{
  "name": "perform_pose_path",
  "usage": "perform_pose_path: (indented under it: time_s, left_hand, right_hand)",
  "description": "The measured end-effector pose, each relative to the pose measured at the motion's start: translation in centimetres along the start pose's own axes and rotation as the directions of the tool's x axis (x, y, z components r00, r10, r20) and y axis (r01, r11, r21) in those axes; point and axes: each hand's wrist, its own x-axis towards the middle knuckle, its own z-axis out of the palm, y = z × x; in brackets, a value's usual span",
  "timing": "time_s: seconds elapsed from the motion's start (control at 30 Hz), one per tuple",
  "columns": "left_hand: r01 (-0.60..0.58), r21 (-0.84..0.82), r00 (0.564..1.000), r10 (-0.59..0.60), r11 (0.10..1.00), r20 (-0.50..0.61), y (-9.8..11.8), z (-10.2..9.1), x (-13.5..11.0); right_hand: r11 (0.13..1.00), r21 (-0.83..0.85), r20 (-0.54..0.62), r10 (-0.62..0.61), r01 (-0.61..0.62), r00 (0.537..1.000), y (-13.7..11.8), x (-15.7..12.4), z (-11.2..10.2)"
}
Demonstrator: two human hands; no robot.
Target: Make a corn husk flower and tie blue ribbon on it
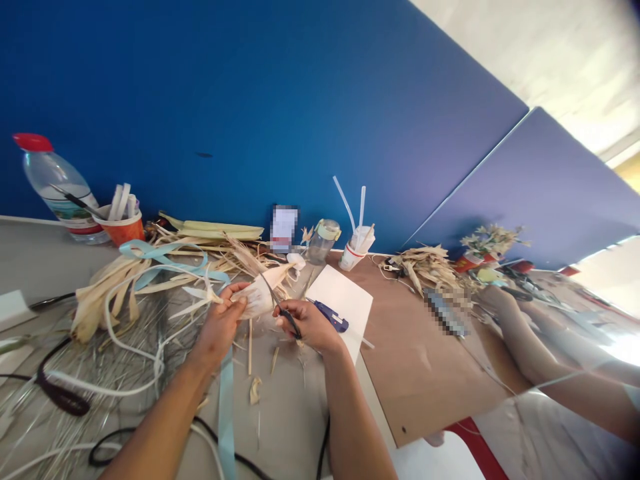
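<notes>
My left hand (225, 319) is closed on a pale, dried corn husk (264, 292), pinched between thumb and fingers. Black-handled scissors (289, 321) are in my right hand (313, 327), their blades lying against the right part of the husk. Whether the blades are parted is hard to make out. Beside my right hand, a blue utility knife (330, 316) lies on white paper (345, 293). Under my hands are small husk scraps (255, 390) and a thin stick (250, 347). A light blue ribbon (227, 413) runs down past my left wrist.
Husk strips (115, 287), a white cable (110, 320) and thin wires (125, 373) cover the left side. Along the blue partition (250, 100) stand a bottle (63, 187), a cup (125, 230), a jar (323, 243) and a straw cup (353, 257). Another person's arms (530, 340) are at right.
</notes>
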Motion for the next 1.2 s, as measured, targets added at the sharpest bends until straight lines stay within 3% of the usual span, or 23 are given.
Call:
perform_pose_path:
  time_s: [0.1,0.17,0.3,0.4,0.53,0.63,0.7,0.8,1.0,1.1,1.2]
  left_hand:
    - [0.018,-0.039,1.0,-0.018,0.999,0.011,0.5,0.4,-0.3]
    - [0.017,-0.058,1.0,-0.016,0.998,0.015,0.7,0.7,-0.5]
    - [0.0,-0.129,1.0,-0.001,0.992,-0.002,1.1,1.4,-0.8]
    - [-0.003,-0.223,1.0,0.004,0.975,0.004,1.1,1.7,-1.0]
    - [0.02,-0.273,0.999,-0.012,0.962,0.031,0.7,1.8,-1.0]
    - [0.107,-0.279,0.992,-0.083,0.954,0.094,0.4,1.6,-0.9]
    - [0.172,-0.28,0.979,-0.134,0.944,0.152,0.3,1.4,-0.9]
    - [0.231,-0.206,0.957,-0.184,0.951,0.223,0.2,1.1,-1.0]
    - [0.356,-0.038,0.91,-0.337,0.934,0.241,0.0,1.4,-1.5]
    - [0.333,-0.043,0.926,-0.318,0.942,0.201,-0.3,1.3,-1.1]
    - [0.244,-0.092,0.969,-0.24,0.965,0.051,-0.4,0.9,-0.3]
  right_hand:
    - [0.999,0.019,-0.031,-0.039,0.04,0.999,0.0,-0.2,-0.1]
    - [0.991,0.054,-0.118,-0.112,0.119,0.987,0.0,-0.1,-0.2]
    - [0.951,0.097,-0.347,-0.245,0.295,0.905,0.3,0.7,0.4]
    - [0.95,0.063,-0.475,-0.243,0.307,0.846,0.9,1.7,1.9]
    - [0.96,0.099,-0.518,-0.175,0.262,0.837,1.5,2.5,3.5]
    - [0.958,0.136,-0.565,-0.136,0.254,0.814,1.4,2.3,3.2]
    - [0.958,0.142,-0.559,-0.132,0.251,0.819,1.2,2.0,2.3]
    - [0.971,0.089,-0.468,-0.155,0.221,0.87,1.0,1.4,0.9]
    - [0.985,-0.041,-0.291,-0.172,0.167,0.941,0.8,0.8,0.4]
    - [0.99,-0.044,-0.31,-0.138,0.13,0.941,0.8,1.0,0.4]
    - [0.989,0.011,-0.431,-0.126,0.145,0.893,0.9,1.3,0.1]
